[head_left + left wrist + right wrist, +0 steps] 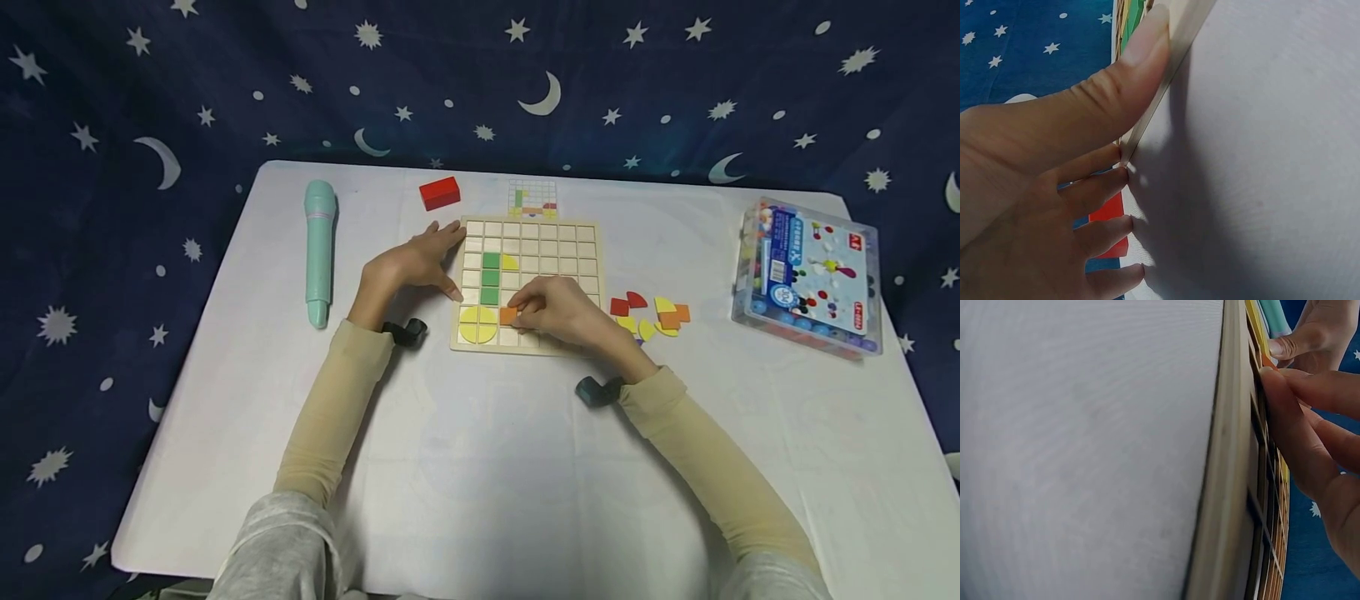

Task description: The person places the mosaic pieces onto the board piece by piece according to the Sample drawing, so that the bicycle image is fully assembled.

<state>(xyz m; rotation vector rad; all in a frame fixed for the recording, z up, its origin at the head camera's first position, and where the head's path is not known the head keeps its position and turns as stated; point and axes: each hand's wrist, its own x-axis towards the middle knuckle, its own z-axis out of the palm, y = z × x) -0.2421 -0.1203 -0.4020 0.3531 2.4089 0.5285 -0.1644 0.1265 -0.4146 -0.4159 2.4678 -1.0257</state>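
A wooden grid board lies on the white table. Three green squares form a column in its cells, with a yellow quarter-circle beside the top one. Below them, yellow quarter-circles make a full circle. My right hand pinches an orange square tile at a cell right of this circle; whether it sits flat cannot be seen. At the board's left edge rests my left hand, thumb against the rim and fingers spread. A small pattern card lies behind the board.
Loose red, yellow and orange pieces lie right of the board. A clear plastic box of colored beads stands at the far right. Behind my left hand is a red block; a mint-green microphone-shaped stick lies farther left.
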